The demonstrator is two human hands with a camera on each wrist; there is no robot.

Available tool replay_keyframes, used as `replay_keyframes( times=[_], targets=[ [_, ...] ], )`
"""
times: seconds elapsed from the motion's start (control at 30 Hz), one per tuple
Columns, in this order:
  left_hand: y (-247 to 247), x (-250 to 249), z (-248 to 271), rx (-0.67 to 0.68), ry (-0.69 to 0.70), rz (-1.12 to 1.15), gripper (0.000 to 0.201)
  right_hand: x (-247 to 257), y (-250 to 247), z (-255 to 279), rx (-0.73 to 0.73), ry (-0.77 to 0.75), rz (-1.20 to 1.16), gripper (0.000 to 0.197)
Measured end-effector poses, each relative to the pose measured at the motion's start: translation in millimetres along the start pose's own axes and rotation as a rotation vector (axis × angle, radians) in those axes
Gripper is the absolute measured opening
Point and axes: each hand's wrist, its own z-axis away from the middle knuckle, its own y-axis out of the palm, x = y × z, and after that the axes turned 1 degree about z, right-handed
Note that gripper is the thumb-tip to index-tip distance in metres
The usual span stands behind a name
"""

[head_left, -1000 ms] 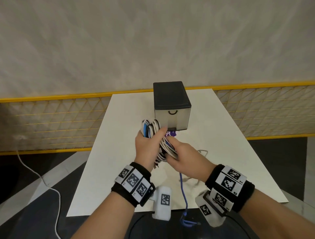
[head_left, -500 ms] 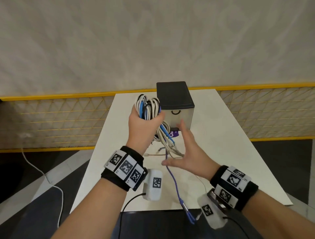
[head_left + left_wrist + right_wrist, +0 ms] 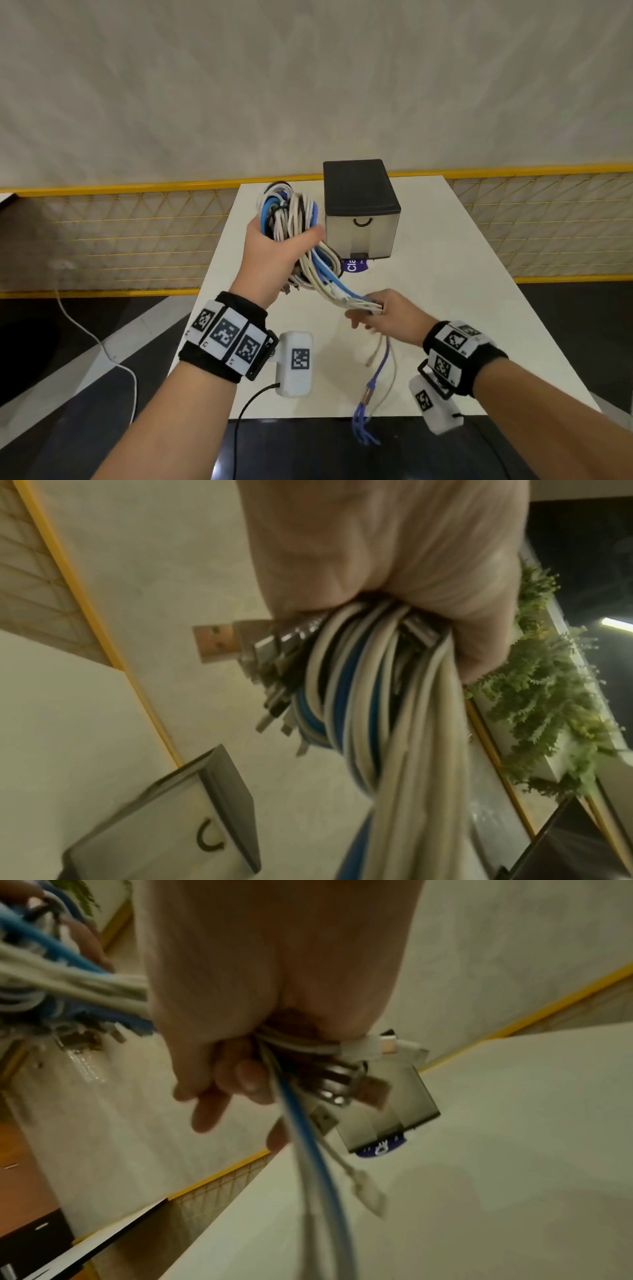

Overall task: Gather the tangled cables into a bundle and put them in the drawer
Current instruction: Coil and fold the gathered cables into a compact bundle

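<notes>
A thick bundle of white, blue and black cables is gripped in my left hand, raised above the white table just left of the drawer unit. In the left wrist view the cables pass through my fist with metal plugs sticking out. My right hand pinches the trailing strands lower down; in the right wrist view its fingers curl round cables and plugs. Loose ends with a blue plug hang past the table's near edge. The small drawer unit, black top and grey front, is closed.
A purple label pokes out under the drawer unit. A yellow mesh railing runs behind the table. A white cord lies on the dark floor at left. Green plants show in the left wrist view.
My left hand lifted the bundle up beside the drawer unit. My right hand let go, opened, then took hold of the trailing strands lower down.
</notes>
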Motion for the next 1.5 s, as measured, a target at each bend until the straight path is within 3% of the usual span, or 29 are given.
replay_keyframes(
  times=[0.13,0.3,0.47,0.57,0.67,0.77,0.83,0.97,1.07,1.13,1.3,1.4,1.5],
  targets=[
    [-10,10,-1,0.238,0.027,-0.223,0.035,4,-21,-19,-0.133,0.03,0.274,0.009],
    [-3,28,-2,0.472,0.054,-0.462,0.043,27,-20,-30,-0.24,-0.029,0.498,0.013],
    [9,50,1,0.433,0.064,-0.486,0.051,45,-13,-31,-0.219,-0.062,0.625,0.013],
    [10,56,2,0.407,-0.006,-0.426,0.059,53,-16,-26,-0.198,-0.092,0.553,0.011],
    [10,55,4,0.455,-0.105,-0.341,0.064,57,-13,-21,-0.227,-0.109,0.386,0.052],
    [14,59,8,0.407,-0.121,-0.29,0.051,58,-18,-23,-0.172,-0.076,0.342,0.094],
    [17,62,10,0.346,-0.119,-0.253,0.044,62,-26,-21,-0.091,-0.099,0.258,0.102],
    [13,61,4,0.217,-0.101,-0.204,0.033,59,-53,-7,0.091,-0.143,0.102,0.09],
    [4,54,-1,0.187,-0.094,-0.173,0.029,40,-66,-1,0.047,-0.145,0.286,0.042],
    [3,49,-1,0.219,-0.088,-0.167,0.03,30,-61,4,0.039,-0.157,0.229,0.027],
    [10,45,-1,0.257,-0.059,-0.193,0.033,28,-37,12,-0.032,-0.097,-0.257,0.034],
    [11,45,-3,0.27,-0.037,-0.241,0.045,33,-29,9,-0.197,-0.072,-0.322,0.023],
    [13,44,-3,0.259,-0.009,-0.254,0.047,46,-23,5,-0.289,-0.078,-0.4,0.031]
  ],
)
